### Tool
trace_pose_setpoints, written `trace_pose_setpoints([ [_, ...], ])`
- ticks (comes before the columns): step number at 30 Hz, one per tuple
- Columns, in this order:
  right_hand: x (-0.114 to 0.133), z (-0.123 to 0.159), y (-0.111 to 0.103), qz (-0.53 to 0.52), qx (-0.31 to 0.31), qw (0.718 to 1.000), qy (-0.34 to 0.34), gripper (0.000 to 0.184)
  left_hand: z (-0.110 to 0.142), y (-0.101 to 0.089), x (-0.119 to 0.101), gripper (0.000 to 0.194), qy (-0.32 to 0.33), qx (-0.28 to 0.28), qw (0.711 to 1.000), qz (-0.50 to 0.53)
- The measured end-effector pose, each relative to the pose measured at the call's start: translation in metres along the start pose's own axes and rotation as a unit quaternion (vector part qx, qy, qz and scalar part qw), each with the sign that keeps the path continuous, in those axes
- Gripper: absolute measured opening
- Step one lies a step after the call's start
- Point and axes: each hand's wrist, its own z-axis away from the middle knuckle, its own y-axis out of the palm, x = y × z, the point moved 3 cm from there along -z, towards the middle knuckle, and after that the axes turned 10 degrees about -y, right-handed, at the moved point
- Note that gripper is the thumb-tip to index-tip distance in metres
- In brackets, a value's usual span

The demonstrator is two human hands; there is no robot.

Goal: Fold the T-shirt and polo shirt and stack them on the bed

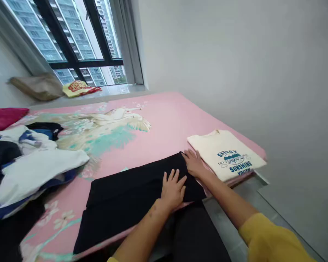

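The black garment (133, 194) runs lengthwise toward lower left from left hand (172, 190), fingers spread flat, and right hand (194, 163), grip unclear.

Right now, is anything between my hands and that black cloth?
Nothing visible: your left hand rests on the black cloth, and your right hand is at its right end. The cream T-shirt lies to the right, not in between.

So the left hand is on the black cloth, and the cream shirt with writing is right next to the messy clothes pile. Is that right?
Not quite: the head view shows the cream shirt on the other side of the black cloth, away from the messy clothes pile. The left hand is on the black cloth, as you said.
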Motion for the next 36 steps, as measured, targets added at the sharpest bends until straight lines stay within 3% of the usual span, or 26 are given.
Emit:
trace_pose_setpoints([
  [2, -0.011, 0.003, -0.011, -0.009, -0.043, 0.996, 0.078, 0.046, -0.002, -0.009, 0.003, 0.039, 0.0, 0.016, 0.997, 0.071],
  [4, -0.01, 0.005, -0.024, -0.03, -0.086, 0.99, 0.103, 0.044, -0.006, -0.021, 0.013, 0.035, -0.003, -0.004, 0.993, 0.117],
  [8, 0.034, 0.001, -0.043, -0.109, -0.159, 0.981, 0.009, 0.044, -0.016, -0.048, 0.062, 0.039, -0.022, -0.132, 0.983, 0.129],
  [10, 0.065, -0.004, -0.041, -0.147, -0.135, 0.978, -0.062, 0.046, -0.019, -0.055, 0.091, 0.042, -0.046, -0.135, 0.987, 0.076],
  [12, 0.085, -0.009, -0.028, -0.158, -0.065, 0.981, -0.096, 0.048, -0.018, -0.057, 0.117, 0.041, -0.076, -0.091, 0.993, 0.005],
  [14, 0.084, -0.01, -0.011, -0.14, 0.013, 0.989, -0.045, 0.055, -0.013, -0.056, 0.136, 0.043, -0.109, -0.039, 0.991, -0.062],
  [17, 0.059, -0.004, 0.007, -0.106, 0.073, 0.986, 0.102, 0.067, -0.004, -0.053, 0.152, 0.054, -0.149, -0.012, 0.981, -0.123],
  [21, 0.044, 0.003, -0.001, -0.076, 0.067, 0.982, 0.162, 0.067, -0.002, -0.048, 0.157, 0.063, -0.154, -0.014, 0.978, -0.141],
  [25, 0.066, -0.003, -0.011, -0.068, 0.007, 0.993, 0.092, 0.062, -0.002, -0.047, 0.154, 0.068, -0.161, -0.005, 0.978, -0.134],
  [30, 0.079, -0.003, 0.02, -0.074, 0.05, 0.994, 0.069, 0.061, 0.012, -0.055, 0.157, 0.072, -0.16, 0.027, 0.978, -0.127],
  [33, 0.075, -0.001, 0.036, -0.055, 0.025, 0.996, 0.062, 0.061, 0.031, -0.069, 0.185, 0.071, -0.196, 0.023, 0.971, -0.134],
  [36, 0.074, 0.001, 0.04, -0.042, 0.004, 0.998, 0.056, 0.061, 0.064, -0.096, 0.232, 0.07, -0.302, -0.012, 0.945, -0.126],
])
